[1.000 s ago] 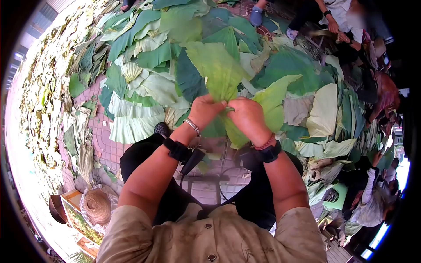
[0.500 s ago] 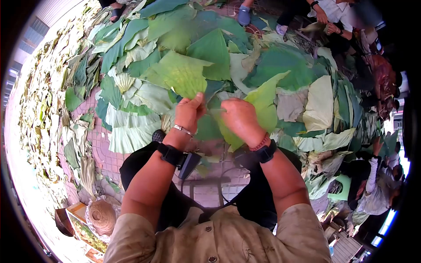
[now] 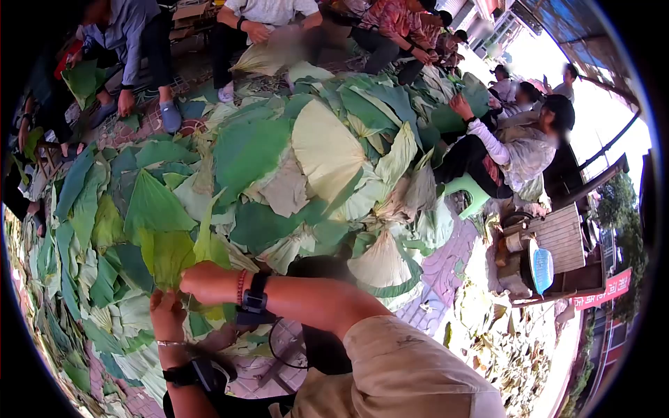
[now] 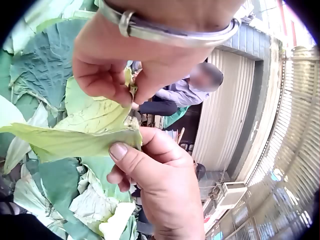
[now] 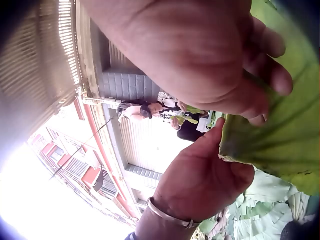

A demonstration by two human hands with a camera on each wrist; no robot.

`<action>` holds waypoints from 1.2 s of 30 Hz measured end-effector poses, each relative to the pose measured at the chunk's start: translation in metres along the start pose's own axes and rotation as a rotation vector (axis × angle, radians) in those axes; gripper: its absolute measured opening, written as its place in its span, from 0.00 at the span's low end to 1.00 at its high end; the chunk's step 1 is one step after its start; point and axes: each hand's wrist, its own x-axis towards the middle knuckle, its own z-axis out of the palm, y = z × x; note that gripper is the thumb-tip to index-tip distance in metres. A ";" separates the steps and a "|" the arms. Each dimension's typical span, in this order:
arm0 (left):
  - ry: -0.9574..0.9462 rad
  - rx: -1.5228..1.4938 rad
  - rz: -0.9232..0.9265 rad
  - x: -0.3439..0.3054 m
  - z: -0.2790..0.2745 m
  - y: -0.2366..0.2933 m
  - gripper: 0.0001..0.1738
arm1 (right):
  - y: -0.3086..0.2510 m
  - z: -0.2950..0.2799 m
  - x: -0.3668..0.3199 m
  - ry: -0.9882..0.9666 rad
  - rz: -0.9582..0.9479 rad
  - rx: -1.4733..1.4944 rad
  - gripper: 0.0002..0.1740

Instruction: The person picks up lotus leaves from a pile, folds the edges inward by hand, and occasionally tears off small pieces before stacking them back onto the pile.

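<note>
A yellow-green lotus leaf (image 3: 167,258) stands up from both hands, which are close together at its narrow end. My right hand (image 3: 208,282) grips the leaf; in the left wrist view its thumb (image 4: 132,159) presses flat on the folded leaf (image 4: 70,141). Just above, my left hand (image 4: 142,60) pinches a small bit at the leaf's torn corner between thumb and fingers. From the right wrist, the right hand (image 5: 200,55) covers part of the leaf (image 5: 280,135), and the left hand (image 5: 197,175) is right at its cut edge.
Overlapping green and pale leaves (image 3: 254,157) cover the ground ahead. Several people sit around the pile, one in a white-sleeved top (image 3: 523,157) on a green stool (image 3: 468,193). At the right are a wooden cart (image 3: 557,240) and a blue basket (image 3: 541,268).
The head view has swung to the right, bringing more people and the cart into view. My hands were apart half a second ago, the left holding a leaf; they are now together at the leaf's end.
</note>
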 end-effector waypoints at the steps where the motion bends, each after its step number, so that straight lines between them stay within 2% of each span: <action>1: 0.020 -0.050 0.019 0.007 -0.005 -0.004 0.14 | -0.003 0.000 -0.001 0.025 -0.024 0.003 0.08; 4: 0.090 -0.158 0.072 0.017 0.000 -0.006 0.20 | -0.014 -0.008 -0.007 0.106 0.060 0.059 0.15; 7: 0.206 -0.082 0.060 -0.004 0.031 0.013 0.21 | 0.000 0.010 -0.009 0.194 -0.016 0.031 0.21; 10: 0.203 -0.064 0.045 -0.002 0.033 0.013 0.20 | 0.005 0.021 -0.009 0.240 0.039 0.019 0.17; 13: 0.061 -0.041 0.012 0.003 0.029 0.008 0.14 | 0.013 0.017 -0.013 0.325 0.026 -0.042 0.11; 16: 0.029 -0.052 -0.015 -0.003 0.037 0.009 0.10 | 0.015 0.006 -0.012 0.377 0.120 -0.045 0.05; 19: 0.116 -0.076 0.045 -0.010 0.051 0.012 0.08 | 0.023 0.001 -0.010 0.402 0.184 -0.077 0.03; 28: 0.081 0.143 0.073 -0.004 0.037 -0.007 0.14 | 0.056 -0.006 -0.024 0.348 0.337 -0.156 0.05; 36: 0.033 0.321 0.084 -0.020 0.051 -0.008 0.17 | 0.068 -0.024 -0.045 0.372 0.433 -0.028 0.07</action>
